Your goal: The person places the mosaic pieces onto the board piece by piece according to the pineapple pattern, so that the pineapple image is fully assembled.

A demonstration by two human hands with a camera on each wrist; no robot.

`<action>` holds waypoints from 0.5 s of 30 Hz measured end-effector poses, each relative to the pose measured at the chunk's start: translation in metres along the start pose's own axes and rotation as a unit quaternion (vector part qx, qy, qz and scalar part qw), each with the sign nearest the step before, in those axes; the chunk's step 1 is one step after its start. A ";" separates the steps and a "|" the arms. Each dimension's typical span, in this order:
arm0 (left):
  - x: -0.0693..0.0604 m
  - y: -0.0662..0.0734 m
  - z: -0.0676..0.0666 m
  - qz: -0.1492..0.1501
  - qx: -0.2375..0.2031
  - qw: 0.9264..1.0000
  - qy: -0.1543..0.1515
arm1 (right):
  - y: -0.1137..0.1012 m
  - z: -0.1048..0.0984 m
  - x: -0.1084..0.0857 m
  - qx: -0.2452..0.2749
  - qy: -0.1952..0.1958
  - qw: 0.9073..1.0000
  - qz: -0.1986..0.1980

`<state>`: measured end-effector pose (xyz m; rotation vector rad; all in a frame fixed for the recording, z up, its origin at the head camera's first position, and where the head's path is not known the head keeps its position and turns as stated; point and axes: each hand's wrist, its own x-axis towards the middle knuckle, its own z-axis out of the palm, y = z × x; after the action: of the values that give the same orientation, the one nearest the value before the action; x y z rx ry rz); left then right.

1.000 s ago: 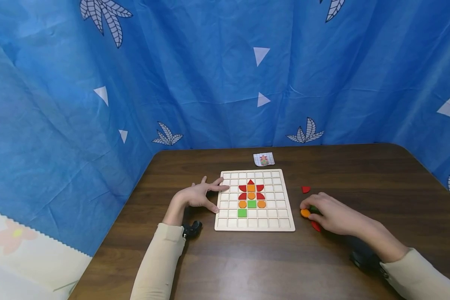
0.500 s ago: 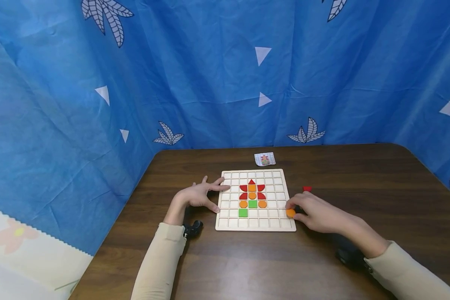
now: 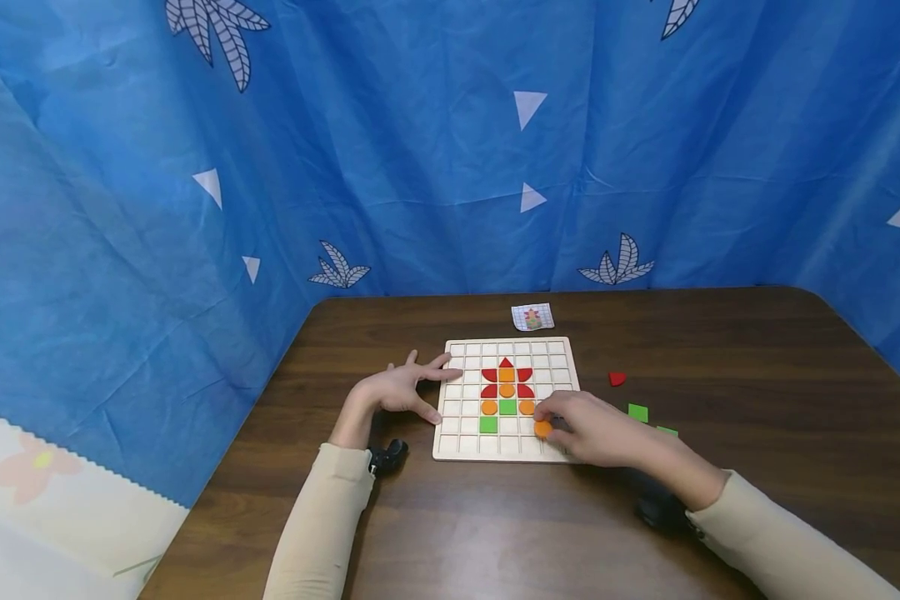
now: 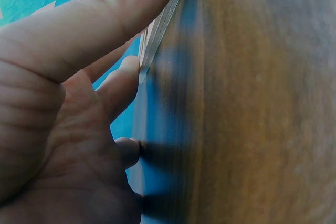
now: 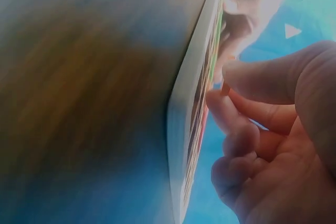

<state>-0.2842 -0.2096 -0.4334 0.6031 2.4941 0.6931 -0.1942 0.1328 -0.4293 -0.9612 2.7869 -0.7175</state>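
Note:
A white gridded board [image 3: 465, 446] lies on the table, bearing red, orange and green flat pieces in its middle cells. My left hand [image 3: 396, 389] rests at the board's left edge, fingers spread, thumb and fingertips touching the rim. Over the board's lower right part, my right hand [image 3: 596, 427] pinches an orange round piece [image 3: 543, 428] between thumb and fingers. That piece is just below an orange disc [image 3: 527, 407] set in the grid. In the right wrist view the pinched piece [image 5: 227, 88] shows edge-on, close to the board's surface.
A small card with a printed pattern [image 3: 532, 317] lies behind the board. Right of the board are a red piece [image 3: 617, 378], a green square [image 3: 637, 412] and another green piece [image 3: 667, 431], partly hidden by the right arm. A blue curtain [image 3: 435, 167] hangs behind the table.
My right hand has carried the orange round piece leftward from the loose pieces to over the board. Green pieces at the right have come into sight. My left hand stays at the board's edge.

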 end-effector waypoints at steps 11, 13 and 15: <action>0.000 0.001 -0.002 -0.010 -0.003 1.000 -0.004 | -0.016 0.011 0.020 -0.002 0.000 1.000 0.016; 0.000 0.001 -0.002 -0.010 -0.003 1.000 -0.004 | -0.019 0.012 0.023 -0.005 0.003 1.000 0.017; 0.000 0.001 -0.002 -0.010 -0.004 1.000 -0.006 | -0.022 0.013 0.026 -0.010 0.008 1.000 0.013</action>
<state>-0.2847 -0.2093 -0.4313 0.5766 2.4816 0.6903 -0.1992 0.0969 -0.4289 -0.9251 2.8196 -0.6993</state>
